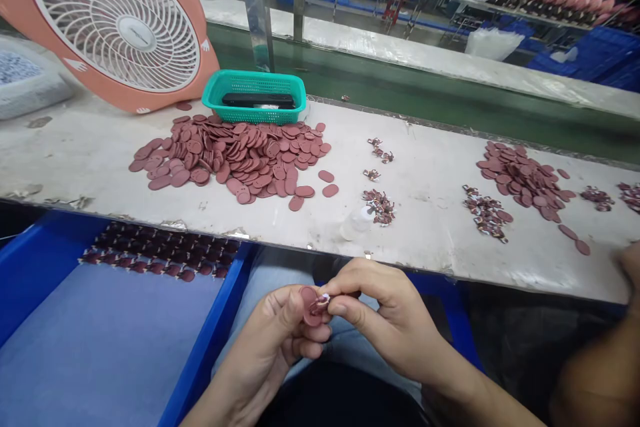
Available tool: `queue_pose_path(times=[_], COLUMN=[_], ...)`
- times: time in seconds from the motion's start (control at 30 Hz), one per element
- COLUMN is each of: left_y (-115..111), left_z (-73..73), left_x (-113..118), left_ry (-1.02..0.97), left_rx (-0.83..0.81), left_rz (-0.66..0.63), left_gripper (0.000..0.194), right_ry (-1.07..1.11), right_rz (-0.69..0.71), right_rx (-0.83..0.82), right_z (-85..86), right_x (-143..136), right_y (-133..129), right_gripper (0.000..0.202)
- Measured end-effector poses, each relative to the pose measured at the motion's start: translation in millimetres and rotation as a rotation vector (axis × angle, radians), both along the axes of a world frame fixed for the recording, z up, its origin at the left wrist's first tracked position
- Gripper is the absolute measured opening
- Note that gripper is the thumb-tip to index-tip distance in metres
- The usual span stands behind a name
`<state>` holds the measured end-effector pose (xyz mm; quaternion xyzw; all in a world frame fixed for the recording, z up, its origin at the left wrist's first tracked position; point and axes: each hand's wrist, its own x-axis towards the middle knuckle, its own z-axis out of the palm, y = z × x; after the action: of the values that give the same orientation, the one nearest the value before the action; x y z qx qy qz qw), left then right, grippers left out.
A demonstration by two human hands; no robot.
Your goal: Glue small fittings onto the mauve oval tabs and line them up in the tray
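Note:
My left hand [287, 323] pinches a dark pink oval disc [311, 310] between thumb and fingers, above my lap. Against the face of that disc lies a small painted figurine [321, 303], brown and white, which the fingertips of my right hand [377, 310] grip from the right. On the table beyond is a large heap of like oval discs [250, 153]. Right of it a cluster of small figurines [380, 205] sits beside a small whitish translucent bottle [356, 221].
An orange fan [137, 33] and a green basket [254, 113] stand at the back left. In a blue bin [200, 353] at lower left are rows of dark pieces [160, 250]. More discs [525, 177] and figurines [485, 213] lie to the right, near another person's blurred arm [600, 360].

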<state>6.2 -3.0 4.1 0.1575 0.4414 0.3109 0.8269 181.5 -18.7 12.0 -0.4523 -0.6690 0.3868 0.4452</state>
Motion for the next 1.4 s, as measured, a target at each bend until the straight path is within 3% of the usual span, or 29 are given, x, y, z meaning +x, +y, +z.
queue_pose_path(times=[0.77, 1.4], left_y=[-0.5, -7.2], left_z=[-0.8, -1.7], left_x=[-7.2, -4.0], left_ry=[-0.023, -0.051], left_rx=[-0.039, -0.164], left_rz=[0.014, 0.097], left_gripper=[0.040, 0.038], right_ry=[-0.151, -0.139], right_rz=[0.113, 0.103], right_rx=[0.095, 0.141], right_z=[8.6, 4.9], right_x=[-2.5, -4.1], right_y=[5.8, 4.0], right_gripper=[0.008, 0.007])
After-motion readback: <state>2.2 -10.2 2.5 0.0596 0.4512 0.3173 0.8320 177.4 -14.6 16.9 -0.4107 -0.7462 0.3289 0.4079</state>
